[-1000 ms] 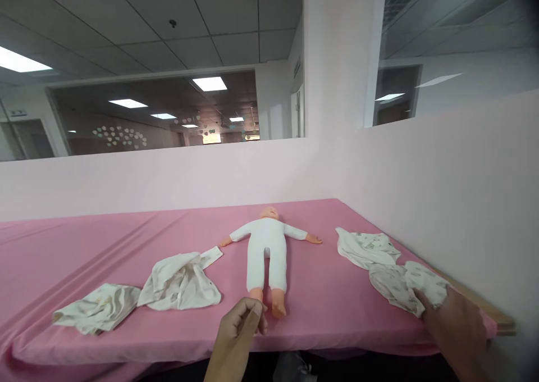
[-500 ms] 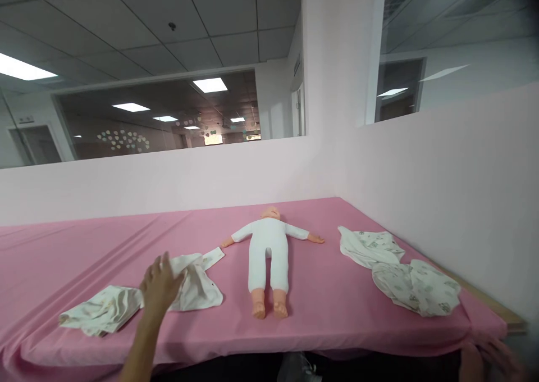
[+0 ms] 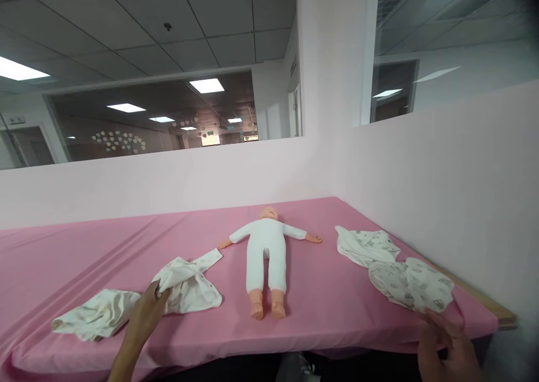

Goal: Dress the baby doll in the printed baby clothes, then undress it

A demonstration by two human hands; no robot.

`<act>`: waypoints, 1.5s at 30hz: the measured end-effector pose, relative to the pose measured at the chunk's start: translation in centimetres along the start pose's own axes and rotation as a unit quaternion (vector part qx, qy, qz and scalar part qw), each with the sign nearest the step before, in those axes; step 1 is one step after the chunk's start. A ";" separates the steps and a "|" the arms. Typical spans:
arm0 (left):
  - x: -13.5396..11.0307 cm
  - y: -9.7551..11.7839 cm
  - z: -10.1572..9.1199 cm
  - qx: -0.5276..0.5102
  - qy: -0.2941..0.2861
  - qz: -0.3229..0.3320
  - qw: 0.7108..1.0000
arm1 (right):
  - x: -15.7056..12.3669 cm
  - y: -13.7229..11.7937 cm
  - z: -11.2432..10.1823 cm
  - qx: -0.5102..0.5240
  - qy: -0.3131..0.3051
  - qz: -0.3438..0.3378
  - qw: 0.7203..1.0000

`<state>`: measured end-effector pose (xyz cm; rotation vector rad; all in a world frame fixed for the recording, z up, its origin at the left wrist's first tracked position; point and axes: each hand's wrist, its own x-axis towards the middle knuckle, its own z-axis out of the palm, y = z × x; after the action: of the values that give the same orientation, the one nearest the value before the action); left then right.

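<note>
Two hands, bare. The left hand [image 3: 148, 306]: thumb and fingers apparently closed on a fold at the left side of the white garment [image 3: 196, 293], which bunches up under them. The right hand [image 3: 450, 344]: fingers curled, blurred, at the near edge of the printed cloth [image 3: 415, 283]; contact likely, grip cannot be told.

Changes, last second: left hand gone from the doll's feet to the white garment, spread over it half a second ago, now pinching it. Right hand off the printed cloth, down to the sheet's corner, now back at the cloth's near edge. Bearing on the work: attention seems to have passed from doll to clothing.

One doll [image 3: 266, 241], white-bodied, on its back between the two lots, arms out, feet toward the near edge; not moved. Left lot also includes one crumpled cloth [image 3: 99, 314], just beside the garment; right lot, one patterned cloth [image 3: 366, 247], touching the printed one.

Pink sheet [image 3: 324, 303]: bare strips flank the doll, the wider on its right-hand side in view. Limits: back wall [image 3: 202, 177] behind, side wall [image 3: 463, 180] close by the right lot, drop at the near edge.
</note>
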<state>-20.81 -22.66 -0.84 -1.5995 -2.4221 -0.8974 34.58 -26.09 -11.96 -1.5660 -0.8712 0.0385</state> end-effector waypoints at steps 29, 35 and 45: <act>-7.6 17.9 -8.6 -0.231 0.042 0.240 0.942 | -0.4 -28.4 0.7 0.284 -0.277 -0.200 0.896; -10.0 20.5 -6.3 -0.392 -0.296 0.210 0.845 | -0.8 -28.8 -0.3 0.301 -0.310 -0.190 0.882; -15.0 22.6 -2.3 -0.526 -0.447 0.124 0.713 | -0.9 -30.1 0.7 0.214 -0.371 -0.207 0.879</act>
<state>4.92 -29.79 4.52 -3.3017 -1.9351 -2.0226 18.60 -28.07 13.55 -0.8997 -1.6590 0.5199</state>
